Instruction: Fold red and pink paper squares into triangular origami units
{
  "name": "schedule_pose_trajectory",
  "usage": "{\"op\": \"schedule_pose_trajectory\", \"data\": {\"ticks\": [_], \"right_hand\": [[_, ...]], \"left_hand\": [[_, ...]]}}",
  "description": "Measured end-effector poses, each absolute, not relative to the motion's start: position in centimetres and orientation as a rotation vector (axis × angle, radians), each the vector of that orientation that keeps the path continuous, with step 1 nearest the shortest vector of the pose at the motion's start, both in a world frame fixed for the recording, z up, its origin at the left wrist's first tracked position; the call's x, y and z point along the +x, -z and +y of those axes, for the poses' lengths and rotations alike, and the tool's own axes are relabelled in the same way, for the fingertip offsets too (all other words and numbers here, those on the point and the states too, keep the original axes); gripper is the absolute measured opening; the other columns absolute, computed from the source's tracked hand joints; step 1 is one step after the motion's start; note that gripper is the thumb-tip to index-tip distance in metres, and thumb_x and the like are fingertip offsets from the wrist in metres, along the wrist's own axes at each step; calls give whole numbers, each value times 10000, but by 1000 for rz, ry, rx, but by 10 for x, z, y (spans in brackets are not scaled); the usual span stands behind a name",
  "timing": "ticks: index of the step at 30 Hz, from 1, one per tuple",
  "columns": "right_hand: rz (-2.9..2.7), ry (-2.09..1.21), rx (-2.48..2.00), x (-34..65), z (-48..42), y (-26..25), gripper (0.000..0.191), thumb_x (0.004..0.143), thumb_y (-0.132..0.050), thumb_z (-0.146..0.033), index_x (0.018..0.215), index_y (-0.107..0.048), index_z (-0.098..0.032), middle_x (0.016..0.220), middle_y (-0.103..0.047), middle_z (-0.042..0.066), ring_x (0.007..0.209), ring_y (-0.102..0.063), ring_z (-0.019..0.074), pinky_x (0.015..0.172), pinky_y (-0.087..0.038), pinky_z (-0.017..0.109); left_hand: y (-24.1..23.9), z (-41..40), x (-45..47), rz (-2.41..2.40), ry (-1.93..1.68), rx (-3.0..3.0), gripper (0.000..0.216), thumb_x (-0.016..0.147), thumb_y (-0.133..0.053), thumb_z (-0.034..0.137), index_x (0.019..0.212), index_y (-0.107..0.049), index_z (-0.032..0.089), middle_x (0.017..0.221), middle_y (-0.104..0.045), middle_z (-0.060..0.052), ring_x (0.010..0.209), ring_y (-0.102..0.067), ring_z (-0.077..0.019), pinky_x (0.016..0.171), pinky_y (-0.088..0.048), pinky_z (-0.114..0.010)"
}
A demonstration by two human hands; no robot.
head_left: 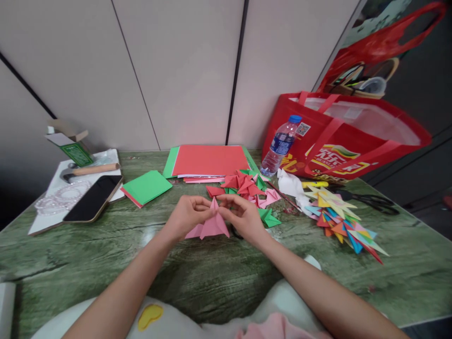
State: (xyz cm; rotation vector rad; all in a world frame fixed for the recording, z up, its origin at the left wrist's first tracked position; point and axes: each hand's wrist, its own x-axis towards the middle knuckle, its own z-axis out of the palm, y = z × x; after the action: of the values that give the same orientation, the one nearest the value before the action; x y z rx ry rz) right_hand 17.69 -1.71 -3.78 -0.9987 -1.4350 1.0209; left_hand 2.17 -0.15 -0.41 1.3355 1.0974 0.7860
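Note:
Between my two hands is a pink sheet of origami paper, partly folded, with a point at the top and flaps spreading below. My left hand pinches its upper left side between thumb and fingers. On the other side, my right hand grips the paper near the same peak. Just behind my right hand lies a pile of folded red, green and pink paper pieces. One green folded piece sits beside my right wrist.
Left are a stack of green squares, a phone, a hammer and a small box. Coloured sheets lie at the back. Rightward stand a water bottle, a red bag, scissors and a colourful folded-paper chain.

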Motion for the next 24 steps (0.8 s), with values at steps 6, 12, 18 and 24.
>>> {"op": "schedule_pose_trajectory", "data": {"ticks": [6,12,18,24], "right_hand": [[-1337,-1125,-1080,177,-15,33,148,665,-635,-313,732,-669,-186,713,-660,26,598,-566,131,572,-482,262],[-1312,-1175,-1093,176,-15,30,171,644,-644,-344,686,-655,-179,644,-640,0,546,-537,110,534,-468,239],[-1284,-1253,-1083,177,-15,32,156,647,-639,-322,635,-622,-168,578,-581,-24,508,-497,91,515,-429,224],[-1299,-1262,-973,177,-13,36,148,663,-634,-273,774,-587,-187,662,-575,-25,586,-527,95,546,-440,214]], "left_hand": [[3,-6,26,1077,-667,1442,196,588,-658,295,630,-623,107,519,-596,-10,445,-471,-83,415,-278,-174],[4,-6,26,1070,-641,1469,212,592,-644,315,616,-608,107,514,-579,-9,437,-453,-79,403,-262,-170],[5,-6,25,1053,-629,1471,189,594,-647,290,621,-617,106,525,-588,-15,441,-457,-83,406,-270,-175],[4,-6,25,1076,-665,1343,138,564,-672,224,581,-594,111,465,-537,31,400,-396,-48,394,-244,-162]]}}
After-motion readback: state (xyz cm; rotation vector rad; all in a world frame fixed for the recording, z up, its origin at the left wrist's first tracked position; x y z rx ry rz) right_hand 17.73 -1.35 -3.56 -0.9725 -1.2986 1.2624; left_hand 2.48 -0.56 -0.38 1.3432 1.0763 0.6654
